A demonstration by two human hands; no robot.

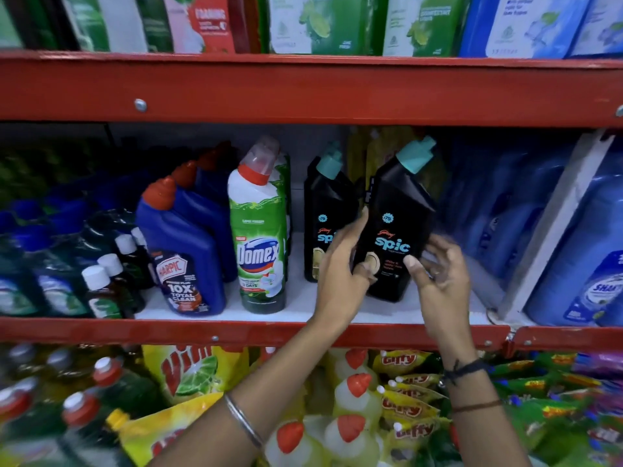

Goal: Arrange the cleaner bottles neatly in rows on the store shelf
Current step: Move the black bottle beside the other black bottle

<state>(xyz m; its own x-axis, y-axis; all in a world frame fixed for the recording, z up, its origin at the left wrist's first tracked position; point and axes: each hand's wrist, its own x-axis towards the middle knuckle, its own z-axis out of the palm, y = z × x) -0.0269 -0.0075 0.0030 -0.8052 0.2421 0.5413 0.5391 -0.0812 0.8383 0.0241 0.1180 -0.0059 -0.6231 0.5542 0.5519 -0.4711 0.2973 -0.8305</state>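
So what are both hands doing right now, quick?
Left hand: grips the tilted black plastic bottle with the teal cap.
Right hand: pinches the same bottle's other side; fingers blurred.

Two black Spic bottles (396, 230), one Domex (259, 244), perhaps three Harpic (183, 254).

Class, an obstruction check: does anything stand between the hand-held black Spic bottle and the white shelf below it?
Nothing visible. The tilted Spic bottle, gripped by left hand and right hand, has its base right at the bare shelf; the second Spic bottle stands clear, to its left.
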